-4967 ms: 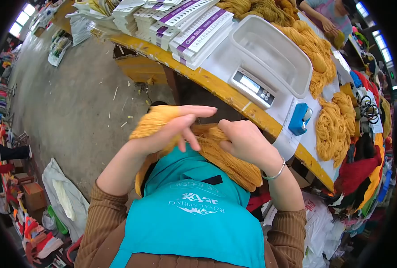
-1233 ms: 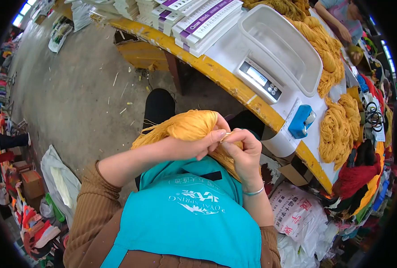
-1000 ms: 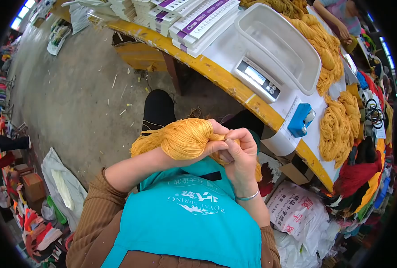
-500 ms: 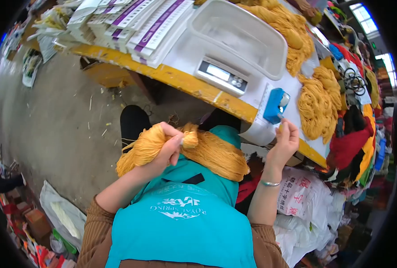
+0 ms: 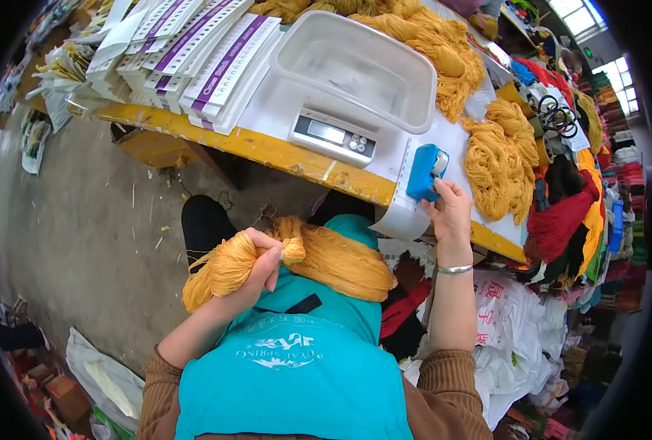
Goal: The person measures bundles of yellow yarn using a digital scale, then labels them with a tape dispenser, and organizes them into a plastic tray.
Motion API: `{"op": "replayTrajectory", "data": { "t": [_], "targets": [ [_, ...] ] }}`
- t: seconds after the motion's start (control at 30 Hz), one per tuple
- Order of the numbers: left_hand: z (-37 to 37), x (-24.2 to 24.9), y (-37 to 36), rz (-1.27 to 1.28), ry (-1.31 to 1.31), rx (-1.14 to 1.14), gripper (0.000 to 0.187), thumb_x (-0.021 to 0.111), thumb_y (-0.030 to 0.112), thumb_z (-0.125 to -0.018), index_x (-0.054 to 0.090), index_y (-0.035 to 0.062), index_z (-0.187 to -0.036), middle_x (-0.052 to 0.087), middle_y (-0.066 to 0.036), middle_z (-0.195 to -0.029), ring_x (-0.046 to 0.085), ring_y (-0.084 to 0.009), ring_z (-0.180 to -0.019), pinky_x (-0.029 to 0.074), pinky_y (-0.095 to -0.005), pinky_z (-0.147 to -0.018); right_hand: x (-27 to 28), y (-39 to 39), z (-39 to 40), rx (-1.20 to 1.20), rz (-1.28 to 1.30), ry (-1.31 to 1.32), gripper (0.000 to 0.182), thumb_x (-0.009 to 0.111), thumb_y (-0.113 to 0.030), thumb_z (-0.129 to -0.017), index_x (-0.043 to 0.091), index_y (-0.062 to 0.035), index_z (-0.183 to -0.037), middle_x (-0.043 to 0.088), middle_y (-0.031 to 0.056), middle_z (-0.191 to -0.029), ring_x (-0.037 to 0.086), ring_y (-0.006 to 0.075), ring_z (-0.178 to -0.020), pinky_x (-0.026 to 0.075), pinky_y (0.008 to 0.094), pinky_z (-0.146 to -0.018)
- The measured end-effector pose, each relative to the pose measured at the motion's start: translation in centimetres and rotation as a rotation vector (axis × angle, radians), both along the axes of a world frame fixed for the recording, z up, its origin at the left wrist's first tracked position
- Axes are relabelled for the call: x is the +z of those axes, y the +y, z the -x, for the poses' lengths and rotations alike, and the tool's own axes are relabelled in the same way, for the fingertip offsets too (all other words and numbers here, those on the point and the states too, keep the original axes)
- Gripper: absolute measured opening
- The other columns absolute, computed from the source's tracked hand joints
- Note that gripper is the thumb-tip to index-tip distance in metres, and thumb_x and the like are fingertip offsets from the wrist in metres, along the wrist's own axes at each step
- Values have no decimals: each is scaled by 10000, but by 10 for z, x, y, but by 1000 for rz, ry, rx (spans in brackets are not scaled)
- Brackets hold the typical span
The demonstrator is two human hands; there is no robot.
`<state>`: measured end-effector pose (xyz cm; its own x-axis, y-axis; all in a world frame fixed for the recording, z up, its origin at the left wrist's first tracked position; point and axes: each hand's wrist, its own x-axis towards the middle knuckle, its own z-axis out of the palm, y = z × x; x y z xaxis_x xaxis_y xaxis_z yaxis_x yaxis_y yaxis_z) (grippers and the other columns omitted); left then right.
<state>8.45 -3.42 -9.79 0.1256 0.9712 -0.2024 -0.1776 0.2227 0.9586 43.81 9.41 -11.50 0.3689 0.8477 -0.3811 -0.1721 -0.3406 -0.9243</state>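
Observation:
My left hand (image 5: 258,265) is closed around the gathered neck of a golden-yellow yarn skein (image 5: 344,260) above my lap. One bundle bulges out to the left of the fist, while a longer part lies across my teal apron to the right. At the table's front edge, my right hand (image 5: 451,213) is in a pinch against the front end of a blue tape dispenser (image 5: 423,173). A roll of clear tape sits in that dispenser. Whatever lies between the right fingertips is too small to make out.
Left of a clear plastic tub (image 5: 286,59) are stacks of white punched cards with purple bands (image 5: 220,70). A digital scale (image 5: 333,138) stands before the tub. More yellow yarn (image 5: 502,161) lies to the right, beside red yarn (image 5: 564,220). White plastic bags (image 5: 520,345) rest below the table.
My right hand has moved up against the front of the tape dispenser, from just below it. The left hand keeps its grip on the skein. The camera view has shifted somewhat.

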Motion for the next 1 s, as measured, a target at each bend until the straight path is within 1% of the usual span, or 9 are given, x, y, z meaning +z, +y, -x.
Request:
{"op": "replayTrajectory", "data": {
  "t": [0.17,0.33,0.47,0.53,0.63,0.77,0.83,0.93,1.0],
  "targets": [
    [1,-2,-2,-6,-18,3,89,538,150,-994,527,72,-954,507,25,-584,451,-36,-506,355,-211,-477,-5,-2,3,-91,-83,75,91,663,-107,-891,584,-65,-881,628,34,-926,586,121,-823,564,345,-714],
    [2,-4,-3,-3,-19,0,92,533,150,-996,526,67,-958,510,23,-590,454,-36,-507,355,-209,-476,-5,-5,8,-101,-174,150,68,623,-61,-881,560,-38,-869,581,117,-1184,597,163,-907,564,390,-771],
    [0,-4,-3,-6,-29,8,94,532,151,-996,524,65,-958,508,22,-590,449,-37,-503,352,-208,-474,-2,-6,9,-113,-221,221,93,603,-87,-895,584,-53,-811,619,53,-973,600,156,-919,554,456,-819],
    [-1,-4,-2,-3,-33,11,94,532,150,-996,524,65,-957,507,21,-589,449,-38,-503,351,-208,-474,-8,-6,9,-86,-249,224,83,619,-43,-873,565,-30,-812,532,153,-1299,588,165,-975,551,378,-839],
    [-1,-5,-2,-14,-32,3,92,532,150,-996,523,64,-966,504,21,-590,452,-39,-503,352,-208,-473,-28,-6,20,-139,-302,57,88,622,-8,-853,558,-16,-794,486,169,-1373,580,162,-1011,540,347,-860],
    [-2,-4,-1,-15,-40,1,91,530,153,-998,522,64,-982,505,21,-603,457,-38,-505,354,-205,-472,-54,-7,22,-206,-319,-15,105,624,24,-835,555,-5,-761,503,179,-1373,577,167,-1030,505,312,-879],
    [-1,-2,-2,-11,-33,3,91,529,155,-999,522,64,-988,510,18,-622,459,-37,-504,354,-203,-468,-63,-6,18,-136,-369,-230,126,619,25,-839,561,-10,-733,544,188,-1337,585,169,-994,471,293,-882],
    [-1,1,1,51,-85,18,90,526,151,-996,526,61,-1002,536,-7,-691,479,-53,-489,372,-207,-448,-53,-16,23,-102,-334,-262,146,616,26,-840,561,-11,-711,585,187,-1283,568,160,-1008,449,282,-881],
    [2,4,5,77,-107,28,112,523,166,-995,531,56,-1017,551,-33,-709,487,-77,-475,384,-216,-433,-39,-29,39,-204,-371,-94,111,605,28,-858,565,2,-758,541,183,-1344,548,145,-1033,453,278,-881]
  ]
}}
